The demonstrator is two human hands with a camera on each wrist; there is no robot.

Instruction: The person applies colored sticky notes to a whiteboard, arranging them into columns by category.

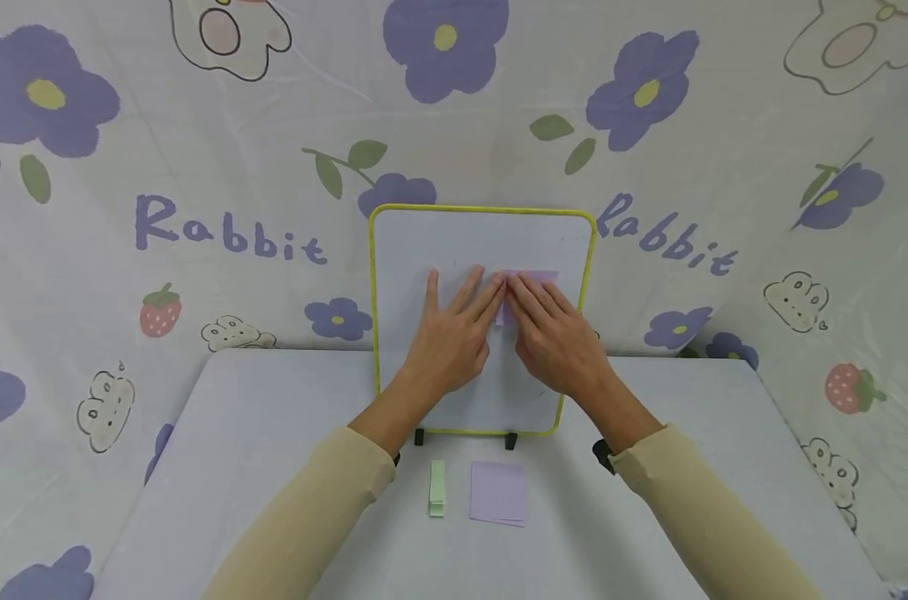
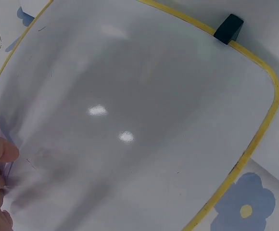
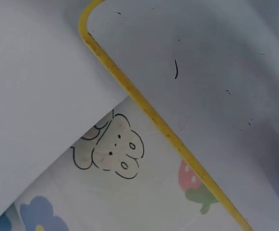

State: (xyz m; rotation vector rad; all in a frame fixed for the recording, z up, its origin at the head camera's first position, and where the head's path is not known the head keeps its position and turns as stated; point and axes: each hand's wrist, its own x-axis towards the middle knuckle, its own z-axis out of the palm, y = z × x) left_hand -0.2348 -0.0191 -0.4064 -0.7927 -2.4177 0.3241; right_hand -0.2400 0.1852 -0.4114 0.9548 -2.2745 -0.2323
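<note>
Fingertips of both hands meet on a lilac note set against a whiteboard. The left grip has its fingers extended and fanned apart, the innermost reaching the note's left side and the outer ones lying on bare board to the left. The right grip lies just beside it, fingers fairly straight and close together, slanting up and leftward across the note; its thumb is hidden. Both press rather than grasp. The note's upper strip shows above the right grip's fingers, and a narrow lower piece shows in the gap between the two hands.

A yellow rim frames the board around both grips, and two black feet stand at its base, below the hands. On the counter, nearer the person than either grip, a pale green stack of strips lies below the left grip, with a lilac pad to its right, well apart from the fingers above.

Beige sleeves run toward the grips from below, a dark band showing at the right cuff. Behind the board hangs a cloth printed with purple flowers.
</note>
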